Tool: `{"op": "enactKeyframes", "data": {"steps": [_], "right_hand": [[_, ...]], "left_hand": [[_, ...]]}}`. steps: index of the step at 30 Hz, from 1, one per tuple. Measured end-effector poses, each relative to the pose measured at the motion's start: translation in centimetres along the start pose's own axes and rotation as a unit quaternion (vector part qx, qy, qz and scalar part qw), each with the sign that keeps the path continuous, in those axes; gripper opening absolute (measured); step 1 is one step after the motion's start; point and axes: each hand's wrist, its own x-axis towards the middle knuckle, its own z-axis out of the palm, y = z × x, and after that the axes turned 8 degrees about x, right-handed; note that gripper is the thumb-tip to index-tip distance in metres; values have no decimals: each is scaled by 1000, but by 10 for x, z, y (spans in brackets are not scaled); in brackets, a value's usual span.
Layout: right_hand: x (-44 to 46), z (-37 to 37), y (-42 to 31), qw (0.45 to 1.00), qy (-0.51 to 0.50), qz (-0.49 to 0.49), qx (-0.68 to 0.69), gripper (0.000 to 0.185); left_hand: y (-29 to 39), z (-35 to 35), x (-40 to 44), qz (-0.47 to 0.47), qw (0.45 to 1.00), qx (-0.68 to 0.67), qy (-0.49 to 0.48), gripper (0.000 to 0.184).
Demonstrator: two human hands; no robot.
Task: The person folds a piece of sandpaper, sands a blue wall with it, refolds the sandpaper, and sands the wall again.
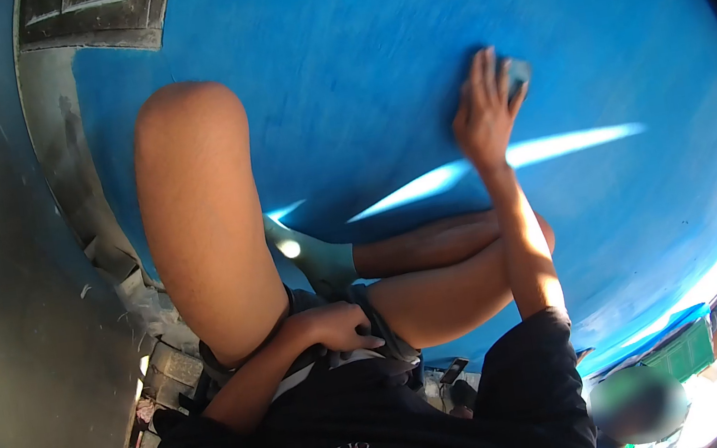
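Observation:
My right hand (486, 110) is stretched out over a broad blue painted surface (337, 71). Its fingers lie over a small grey block or pad (521, 73), which is pressed against the paint. Most of the pad is under the hand, so its exact kind is unclear. In my lap rests my left hand (341, 325), at the dark shorts (395, 333). Its thumb and fingers are apart, with nothing visible in them. My bent legs are between me and the blue surface.
A smooth grey sheet (23, 317) rises along the left. Beside it runs a strip of grey blocks (175, 367). A dark framed panel (91, 19) is at the upper left. At the lower right are another person (638, 405) and a green panel (683, 351).

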Motion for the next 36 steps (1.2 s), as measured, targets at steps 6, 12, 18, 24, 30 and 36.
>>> {"op": "enactKeyframes", "data": {"steps": [6,12,18,24,30,36], "right_hand": [[-14,-7,-29,986,-127,-106,20,56],[26,8,-15,995,77,71,0,58],[-29,10,-54,957,-172,-225,59,66],[44,7,-23,998,-22,-50,31,66],[8,-1,-35,992,-71,-94,50,58],[-22,-39,-55,945,-223,-150,185,57]], "left_hand": [[-4,5,2,21,999,-2,28,52],[9,-5,-6,-7,1000,9,12,53],[-3,3,3,31,999,2,23,54],[-2,2,3,-2,1000,4,11,54],[9,-7,-3,-15,1000,15,-6,53],[8,-5,-4,4,1000,1,16,50]]}}
